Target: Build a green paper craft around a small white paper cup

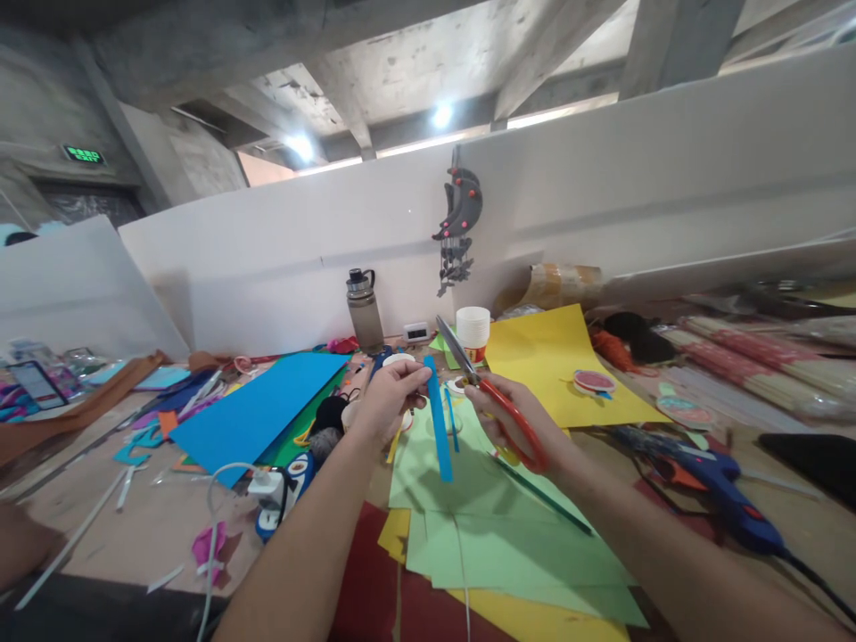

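Observation:
My left hand (394, 392) pinches the top of a blue paper strip (440, 423), which hangs down over light green sheets (481, 544). Red-handled scissors (514, 419) are in my right hand (522, 406), their blades pointing up and to the left, close to the strip's top. A thinner blue strip (451, 419) shows between the hands, behind the held one. On the green sheets, below my right hand, lies a dark green pencil (545, 495).
Blue card (260, 406) lies left, yellow card (562, 357) right. Behind stand a bottle (365, 312) and paper cups (473, 330). A blue glue gun (728, 499) lies right; a power strip (284, 495) with a white cable is left. At the far left edge is another person's blurred arm (27, 544).

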Motion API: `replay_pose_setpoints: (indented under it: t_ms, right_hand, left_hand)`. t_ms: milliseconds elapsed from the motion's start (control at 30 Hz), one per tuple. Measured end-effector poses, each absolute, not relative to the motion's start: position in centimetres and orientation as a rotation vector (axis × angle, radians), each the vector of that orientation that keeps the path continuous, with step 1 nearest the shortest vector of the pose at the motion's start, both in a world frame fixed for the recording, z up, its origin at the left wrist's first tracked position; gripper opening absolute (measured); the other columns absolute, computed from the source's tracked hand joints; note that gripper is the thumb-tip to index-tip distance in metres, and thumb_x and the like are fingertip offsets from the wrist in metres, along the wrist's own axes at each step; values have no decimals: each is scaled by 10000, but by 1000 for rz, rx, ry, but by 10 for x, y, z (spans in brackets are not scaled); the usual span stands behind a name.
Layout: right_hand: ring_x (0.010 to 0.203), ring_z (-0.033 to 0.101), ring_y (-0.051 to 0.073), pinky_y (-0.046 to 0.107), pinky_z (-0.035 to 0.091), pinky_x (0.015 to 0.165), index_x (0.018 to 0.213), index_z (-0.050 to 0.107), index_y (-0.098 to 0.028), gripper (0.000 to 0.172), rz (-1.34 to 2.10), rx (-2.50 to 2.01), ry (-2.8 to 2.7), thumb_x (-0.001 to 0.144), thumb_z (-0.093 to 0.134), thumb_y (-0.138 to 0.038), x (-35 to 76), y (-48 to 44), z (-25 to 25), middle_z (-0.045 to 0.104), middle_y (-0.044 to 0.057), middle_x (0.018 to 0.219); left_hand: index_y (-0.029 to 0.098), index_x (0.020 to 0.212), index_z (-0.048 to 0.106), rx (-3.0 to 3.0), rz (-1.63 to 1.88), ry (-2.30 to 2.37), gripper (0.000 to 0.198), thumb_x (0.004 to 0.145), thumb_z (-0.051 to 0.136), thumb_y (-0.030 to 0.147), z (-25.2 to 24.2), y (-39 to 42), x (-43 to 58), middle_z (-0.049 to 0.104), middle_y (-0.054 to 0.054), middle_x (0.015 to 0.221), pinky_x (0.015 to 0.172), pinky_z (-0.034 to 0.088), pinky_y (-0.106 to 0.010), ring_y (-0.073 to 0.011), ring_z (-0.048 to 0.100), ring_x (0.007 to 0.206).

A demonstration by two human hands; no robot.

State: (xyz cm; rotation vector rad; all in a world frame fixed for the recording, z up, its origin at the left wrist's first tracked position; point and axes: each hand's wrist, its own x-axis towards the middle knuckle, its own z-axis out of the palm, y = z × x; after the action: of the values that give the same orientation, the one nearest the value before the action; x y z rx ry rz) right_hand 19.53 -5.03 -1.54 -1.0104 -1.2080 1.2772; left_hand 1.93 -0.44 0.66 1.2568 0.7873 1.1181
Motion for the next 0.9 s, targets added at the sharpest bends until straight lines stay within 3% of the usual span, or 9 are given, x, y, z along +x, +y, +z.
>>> replay_pose_setpoints:
  t_ms: [100,200,433,700,900]
  right_hand:
    - [351,301,35,150,239,318,796,468,-204,379,1253,-972,-1220,678,707,-474,191,-53,-15,343,-118,476]
    - [380,379,55,172,323,361,864,481,-199,398,1238,-947,-1287,643,743,-402,189,-57,-15,408,-112,482]
    - [432,496,96,220,408,423,893,482,-192,340,1163,-937,-1350,685,707,-339,187,-61,-17,550,-61,554]
    - [414,452,82,204,370,409,837,464,-202,286,1168,-867,-1282,713,687,-332,187,-60,-17,497,-81,508]
    - [365,340,60,188,282,347,858,499,-206,372,1198,-884,-1148,694,697,-476,193,-55,-10,380,-106,477]
  left_hand:
    - [140,710,570,1231,1129,810,330,615,787,370,7,-7,24,568,10,606,456,376,-191,-77,509,516]
    - [141,698,563,1247,1133,781,325,628,777,376,6,-10,28,562,14,598,454,376,-191,-75,508,517]
    - [140,713,577,1228,1096,736,326,643,765,397,1,-13,36,562,18,578,478,395,-209,-72,493,484]
    - [126,734,590,1239,1042,697,292,669,755,357,-2,-16,39,587,5,630,563,426,-217,-79,531,549]
    - [155,749,530,1125,1131,801,296,675,732,358,-1,-8,32,640,-22,636,566,457,-237,-126,603,564]
